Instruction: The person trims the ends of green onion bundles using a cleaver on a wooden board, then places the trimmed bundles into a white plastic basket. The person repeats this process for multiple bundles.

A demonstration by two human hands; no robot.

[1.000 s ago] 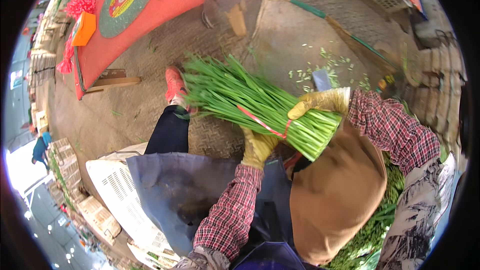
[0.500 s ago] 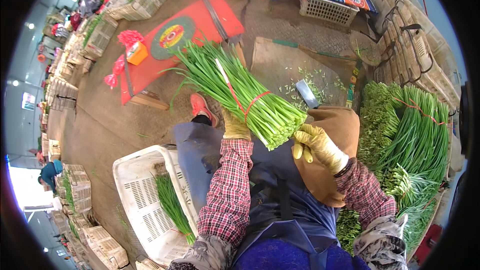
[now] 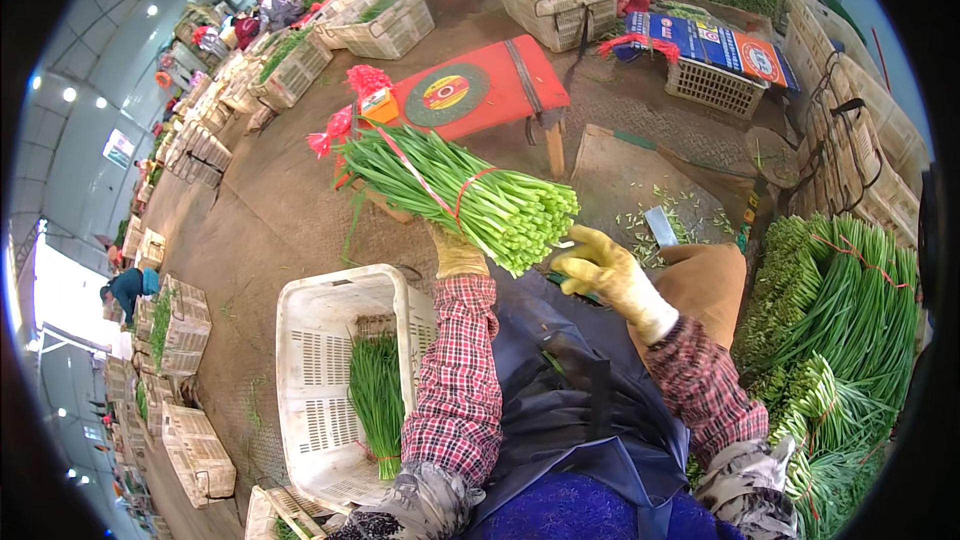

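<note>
A thick bundle of garlic chives [image 3: 450,185] with red bands around it lies slanted in front of me, pale cut ends toward the right. My left hand [image 3: 458,253], in a yellowed glove, is closed on it from below; its fingers are mostly hidden behind the stems. Just right of the cut ends, my right hand [image 3: 605,275], gloved alike, holds nothing, its fingers apart and loosely bent. At my lower left a white plastic crate [image 3: 345,285] stands with a smaller chive bundle [image 3: 377,400] inside.
A red low table [image 3: 510,90] stands ahead. Beyond my right knee, a wide blade [image 3: 660,227] lies among trimmings on a board [image 3: 625,165]. Heaped chives [image 3: 845,300] fill my right side. Stacked crates [image 3: 850,140] rise behind them. People and more crates [image 3: 380,25] are farther off.
The view has shifted, showing more of the far area. My right hand has come away from the cut ends and its fingers have spread. My left hand still holds the bundle, now farther left.
</note>
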